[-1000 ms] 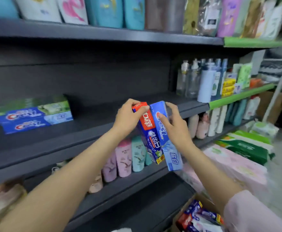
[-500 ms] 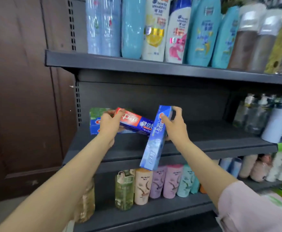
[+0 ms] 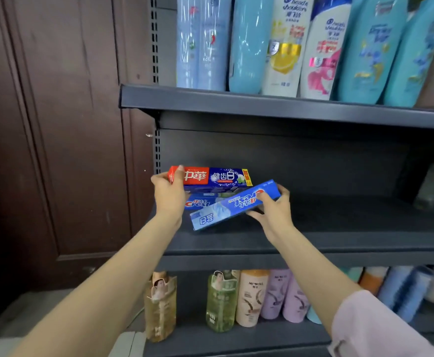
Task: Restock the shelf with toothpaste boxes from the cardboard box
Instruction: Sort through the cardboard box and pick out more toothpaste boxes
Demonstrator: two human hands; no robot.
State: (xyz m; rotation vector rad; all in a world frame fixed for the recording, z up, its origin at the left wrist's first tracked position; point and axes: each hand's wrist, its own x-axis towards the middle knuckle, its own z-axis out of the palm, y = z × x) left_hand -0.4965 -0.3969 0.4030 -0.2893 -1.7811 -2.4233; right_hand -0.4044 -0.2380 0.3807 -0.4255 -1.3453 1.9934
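Early stage: left hand (image 3: 168, 195) grips red-blue toothpaste box (image 3: 212, 176) over shelved Crest boxes (image 3: 200, 203) at frame centre, right hand (image 3: 271, 211) grips light-blue Crest box (image 3: 232, 206) above middle shelf (image 3: 339, 240), neither placed yet; cardboard box unseen.

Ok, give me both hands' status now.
Left hand: grips the red-and-blue toothpaste box.
Right hand: grips the blue Crest box.

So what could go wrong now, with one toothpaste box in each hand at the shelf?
The left hand holds the red-and-blue box only by its end, above the stocked Crest box; it may tip. The right hand holds the tilted light blue box, which could knock that stack.
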